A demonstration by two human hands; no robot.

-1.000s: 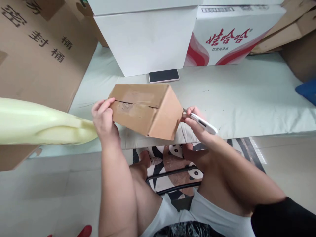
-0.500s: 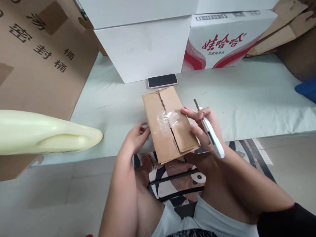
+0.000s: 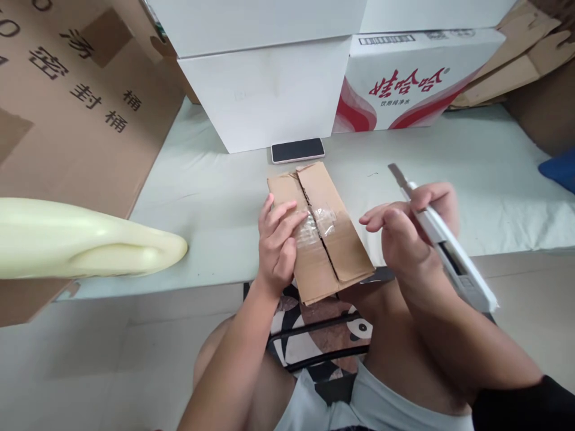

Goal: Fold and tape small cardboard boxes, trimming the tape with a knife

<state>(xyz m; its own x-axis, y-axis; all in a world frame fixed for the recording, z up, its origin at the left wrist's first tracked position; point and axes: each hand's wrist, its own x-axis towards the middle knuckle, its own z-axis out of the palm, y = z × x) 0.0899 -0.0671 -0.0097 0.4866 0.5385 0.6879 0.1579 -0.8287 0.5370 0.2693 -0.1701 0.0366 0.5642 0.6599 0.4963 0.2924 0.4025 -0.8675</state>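
Note:
A small brown cardboard box lies at the table's front edge, slightly turned. Clear tape crosses the seam between its top flaps. My left hand rests on the box's left side, fingers spread flat over the top. To the right of the box, raised and apart from it, my right hand grips a white utility knife. The knife's blade is out and points up and away, toward the back of the table. Whatever the box contains is hidden.
A phone lies behind the box, before a white carton and a red-and-white carton. At left stand a large cardboard box and a pale green rounded object. Something blue sits at the right edge.
My left hand has come up from beside the box onto its top. My right hand has moved right, off the box, with the knife. The box has shifted slightly right.

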